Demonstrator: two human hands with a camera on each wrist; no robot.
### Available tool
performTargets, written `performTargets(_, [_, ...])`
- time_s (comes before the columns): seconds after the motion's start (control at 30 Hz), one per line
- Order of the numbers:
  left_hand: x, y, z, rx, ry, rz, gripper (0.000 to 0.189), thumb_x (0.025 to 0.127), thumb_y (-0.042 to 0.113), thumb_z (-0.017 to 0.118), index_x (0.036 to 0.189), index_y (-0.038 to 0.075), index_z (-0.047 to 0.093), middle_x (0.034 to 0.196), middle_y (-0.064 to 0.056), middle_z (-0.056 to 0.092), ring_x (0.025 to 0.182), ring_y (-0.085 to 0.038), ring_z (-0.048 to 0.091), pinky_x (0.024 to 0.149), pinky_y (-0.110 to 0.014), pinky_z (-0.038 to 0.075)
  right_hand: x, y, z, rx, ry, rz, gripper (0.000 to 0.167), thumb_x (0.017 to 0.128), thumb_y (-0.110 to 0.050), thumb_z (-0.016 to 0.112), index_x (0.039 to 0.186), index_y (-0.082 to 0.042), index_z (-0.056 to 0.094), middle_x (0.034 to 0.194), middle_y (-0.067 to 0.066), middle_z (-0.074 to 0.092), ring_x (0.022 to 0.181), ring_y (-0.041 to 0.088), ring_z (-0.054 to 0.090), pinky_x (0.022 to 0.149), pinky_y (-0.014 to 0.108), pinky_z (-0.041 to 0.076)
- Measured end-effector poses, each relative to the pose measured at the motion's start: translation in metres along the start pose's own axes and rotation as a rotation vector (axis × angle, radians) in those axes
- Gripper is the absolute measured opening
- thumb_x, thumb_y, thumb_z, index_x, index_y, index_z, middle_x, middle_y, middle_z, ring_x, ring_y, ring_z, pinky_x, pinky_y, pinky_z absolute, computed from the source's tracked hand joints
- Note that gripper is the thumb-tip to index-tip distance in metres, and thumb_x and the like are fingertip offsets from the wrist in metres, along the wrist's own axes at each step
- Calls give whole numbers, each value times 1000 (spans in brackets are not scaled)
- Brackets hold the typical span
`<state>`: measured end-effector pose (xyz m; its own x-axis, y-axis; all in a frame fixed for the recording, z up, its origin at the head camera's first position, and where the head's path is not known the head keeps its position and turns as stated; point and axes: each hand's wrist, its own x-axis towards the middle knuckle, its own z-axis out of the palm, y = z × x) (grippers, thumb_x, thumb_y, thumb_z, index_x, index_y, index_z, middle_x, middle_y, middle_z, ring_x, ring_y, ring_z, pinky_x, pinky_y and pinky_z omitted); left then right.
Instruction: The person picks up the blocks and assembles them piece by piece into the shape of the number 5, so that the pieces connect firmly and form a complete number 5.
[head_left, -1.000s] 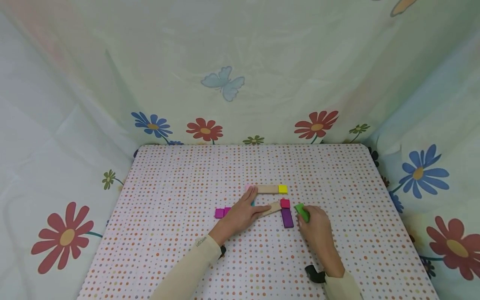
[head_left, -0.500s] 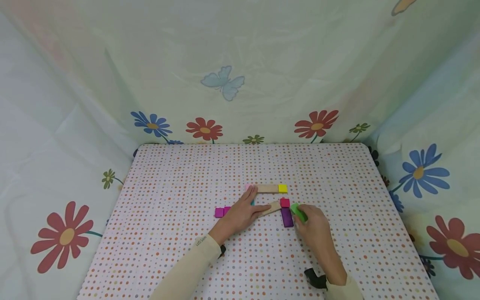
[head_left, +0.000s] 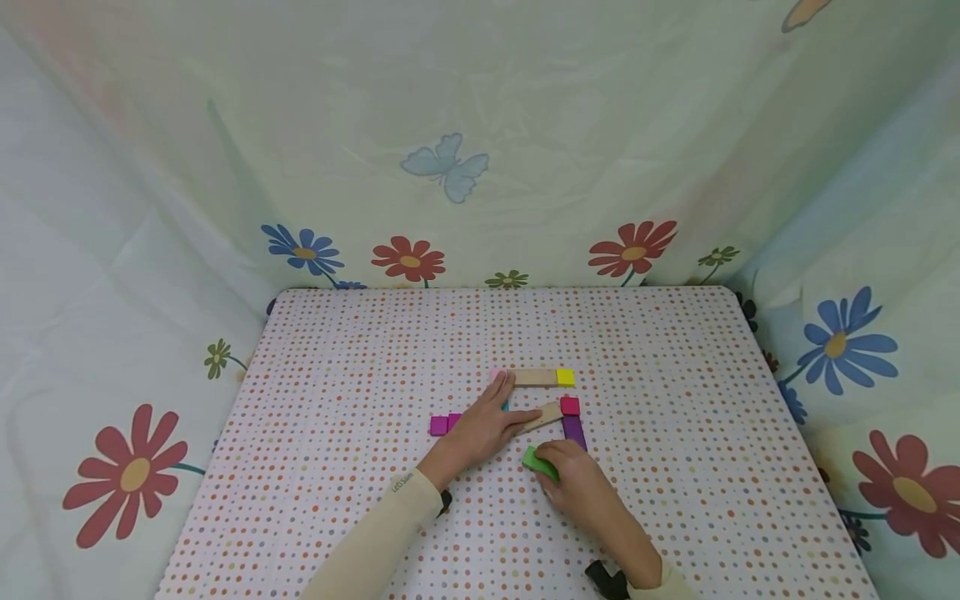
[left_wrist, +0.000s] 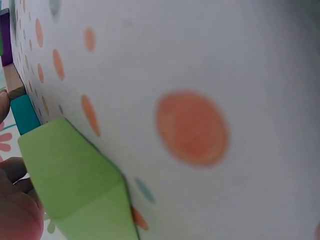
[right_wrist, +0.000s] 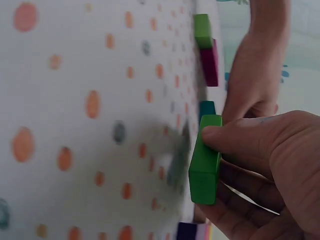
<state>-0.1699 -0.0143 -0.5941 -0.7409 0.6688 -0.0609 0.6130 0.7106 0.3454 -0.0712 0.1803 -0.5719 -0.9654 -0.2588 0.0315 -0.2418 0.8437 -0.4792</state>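
On the dotted table point(head_left: 360, 350) the person's hands are near each other but apart: the left hand point(head_left: 483, 421) lies with fingers stretched over the laid pieces, while the right hand point(head_left: 576, 481) is clamped in a pinch. The left seems best used as a light, still weight, its thumb over the left end of the slanted wooden plank point(head_left: 549, 414) so that nothing skews. The purple block point(head_left: 573, 432), its near end behind the right hand, looks easiest to knock, so the knuckles should ride clear of it. What the right hand pinches is the green block point(head_left: 538, 464), left of the purple block and nearer than the plank; it appears raised, so a level, straight lowering would suit. Half a second ago it was right of the purple block; the left hand and the red block point(head_left: 570, 406) have stayed put.
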Motion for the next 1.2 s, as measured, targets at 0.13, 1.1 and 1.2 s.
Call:
performTargets(0.13, [0, 0, 1, -1, -1, -2, 41, 114, 38, 46, 154, 41, 53, 178, -21, 10, 168, -35, 8, 135, -44, 27, -1, 2, 6, -5, -33, 0, 26, 87, -11, 87, 111, -5, 79, 116, 7, 76, 112, 24, 70, 98, 41, 62])
performTargets(1.1, [0, -2, 0, -8, -1, 30, 41, 114, 36, 48, 154, 39, 54, 178, -23, 11, 168, -36, 8, 135, -45, 26, 27, 57, -25, -175, 27, 47, 42, 102, -14, 71, 140, 2, 66, 154, 19, 60, 129, 41, 61, 106, 56, 55])
performTargets(1.2, [0, -3, 0, 3, -6, 28, 42, 114, 36, 47, 155, 40, 53, 178, -22, 11, 168, -36, 8, 135, -45, 26, 27, 57, -25, -161, 22, 47, 42, 102, -14, 71, 140, 2, 66, 154, 18, 60, 129, 41, 61, 107, 57, 54])
